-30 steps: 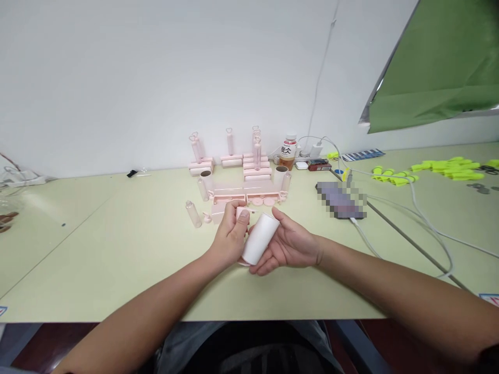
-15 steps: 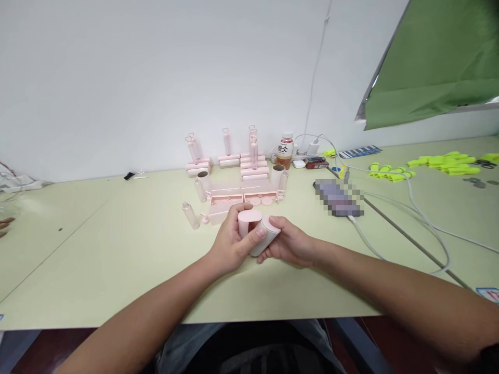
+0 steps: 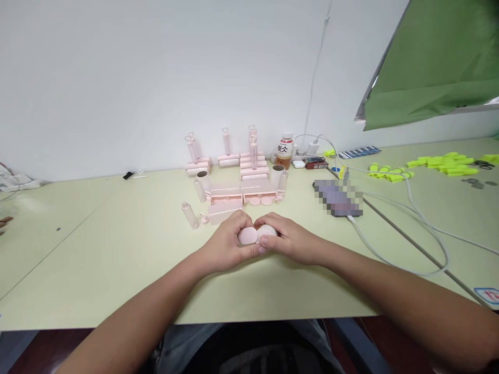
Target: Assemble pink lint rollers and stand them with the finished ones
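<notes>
Near the front of the table, my left hand (image 3: pixel 232 241) is closed around a pink plastic case (image 3: pixel 247 236) with an oval end facing up. My right hand (image 3: pixel 290 237) grips a white roll with a pale end cap (image 3: pixel 267 231), pressed against the case. Both thumbs meet in front of the two parts, and the fingers hide most of them. Just beyond my hands lie open pink trays (image 3: pixel 263 199), one holding round pink discs. A clear pink tube (image 3: pixel 189 215) and a small pink heart-topped piece (image 3: pixel 204 218) lie left of them.
White paper rolls (image 3: pixel 278 176) with brown cores stand behind the trays. Pink cases with heart-topped tubes (image 3: pixel 254 154) line the wall beside a bottle (image 3: pixel 285 150). A phone (image 3: pixel 337 198) on a white cable lies right, with yellow-green pieces (image 3: pixel 444 163) farther right.
The roll and the case have come together and tipped so their ends face me. My right hand has turned over the roll, and its fingers now wrap the far side.
</notes>
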Demonstrator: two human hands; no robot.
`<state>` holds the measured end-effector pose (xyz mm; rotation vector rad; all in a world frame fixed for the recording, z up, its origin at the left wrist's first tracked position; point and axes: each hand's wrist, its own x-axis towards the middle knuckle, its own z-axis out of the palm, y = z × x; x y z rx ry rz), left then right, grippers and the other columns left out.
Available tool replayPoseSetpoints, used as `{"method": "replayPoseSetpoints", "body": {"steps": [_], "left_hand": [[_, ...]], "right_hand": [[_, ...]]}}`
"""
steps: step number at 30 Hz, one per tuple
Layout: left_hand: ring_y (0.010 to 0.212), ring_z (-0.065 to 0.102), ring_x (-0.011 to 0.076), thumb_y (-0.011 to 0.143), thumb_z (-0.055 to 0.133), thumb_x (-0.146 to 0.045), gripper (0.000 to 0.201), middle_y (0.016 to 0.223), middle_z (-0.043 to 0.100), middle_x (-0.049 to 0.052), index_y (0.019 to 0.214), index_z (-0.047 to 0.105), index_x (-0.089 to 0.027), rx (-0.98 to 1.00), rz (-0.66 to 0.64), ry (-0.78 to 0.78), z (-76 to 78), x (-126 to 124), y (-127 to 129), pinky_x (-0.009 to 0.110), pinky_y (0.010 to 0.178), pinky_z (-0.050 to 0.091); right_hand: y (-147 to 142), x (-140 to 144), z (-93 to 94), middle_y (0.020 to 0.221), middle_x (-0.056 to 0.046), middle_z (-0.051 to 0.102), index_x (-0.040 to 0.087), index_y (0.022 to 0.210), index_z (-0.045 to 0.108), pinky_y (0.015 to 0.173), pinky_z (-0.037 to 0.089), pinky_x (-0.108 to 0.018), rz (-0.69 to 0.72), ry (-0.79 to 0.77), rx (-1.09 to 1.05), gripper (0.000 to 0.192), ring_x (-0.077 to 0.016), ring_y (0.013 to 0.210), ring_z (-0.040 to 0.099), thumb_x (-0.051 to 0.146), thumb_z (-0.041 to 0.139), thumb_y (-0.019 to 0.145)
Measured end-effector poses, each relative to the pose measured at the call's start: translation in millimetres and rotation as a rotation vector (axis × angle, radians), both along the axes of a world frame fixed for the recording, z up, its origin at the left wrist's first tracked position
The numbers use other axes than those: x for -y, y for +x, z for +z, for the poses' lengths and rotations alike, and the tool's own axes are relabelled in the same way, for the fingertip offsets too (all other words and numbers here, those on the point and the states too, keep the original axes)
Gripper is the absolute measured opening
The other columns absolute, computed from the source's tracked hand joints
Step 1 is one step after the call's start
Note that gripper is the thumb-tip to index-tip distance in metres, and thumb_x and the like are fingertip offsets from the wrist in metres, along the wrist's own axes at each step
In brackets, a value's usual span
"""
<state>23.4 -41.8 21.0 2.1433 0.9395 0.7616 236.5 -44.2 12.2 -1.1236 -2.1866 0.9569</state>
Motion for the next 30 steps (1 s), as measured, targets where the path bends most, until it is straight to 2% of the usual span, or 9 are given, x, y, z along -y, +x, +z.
{"method": "replayPoseSetpoints", "body": {"steps": [9, 16, 23, 30], "left_hand": [[0.078, 0.049, 0.0149, 0.077, 0.071, -0.042, 0.033, 0.089, 0.048, 0.001, 0.074, 0.048, -0.019, -0.037, -0.012, -0.038, -1.3, 0, 2, 0.029, 0.069, 0.042], [0.079, 0.047, 0.0152, 0.075, 0.073, -0.038, 0.033, 0.091, 0.047, 0.0, 0.082, 0.046, -0.02, -0.035, 0.03, -0.079, -2.9, 5, 6, 0.029, 0.068, 0.042], [0.081, 0.047, 0.0165, 0.077, 0.071, -0.037, 0.031, 0.09, 0.046, 0.0, 0.081, 0.044, -0.02, -0.008, 0.055, -0.037, -10.7, 9, 10, 0.03, 0.069, 0.041], [0.083, 0.046, 0.0182, 0.08, 0.066, -0.034, 0.028, 0.088, 0.046, 0.003, 0.077, 0.043, -0.02, 0.079, 0.019, 0.121, -16.7, 10, 12, 0.032, 0.071, 0.04]], "right_hand": [[1, 2, 3.8, 0.104, -0.013, 0.062, 0.018, 0.116, 0.062, 0.084, 0.042, -0.043, 0.021, 0.145, 0.129, 0.054, -0.0305, 0.099, 0.055, 0.063, 0.044, 0.091], [-3, 4, 4.8, 0.106, -0.013, 0.062, 0.018, 0.108, 0.061, 0.083, 0.039, -0.046, 0.047, 0.199, 0.216, 0.048, -0.0322, 0.102, 0.051, 0.06, 0.047, 0.091], [-3, 2, 1.9, 0.106, -0.012, 0.062, 0.018, 0.109, 0.06, 0.084, 0.037, -0.045, 0.058, 0.237, 0.232, 0.049, -0.0309, 0.102, 0.05, 0.061, 0.044, 0.092], [-1, 4, 3.0, 0.103, -0.011, 0.057, 0.019, 0.106, 0.06, 0.085, 0.038, -0.042, 0.025, 0.342, 0.295, 0.048, -0.0271, 0.095, 0.049, 0.062, 0.046, 0.091]]}}
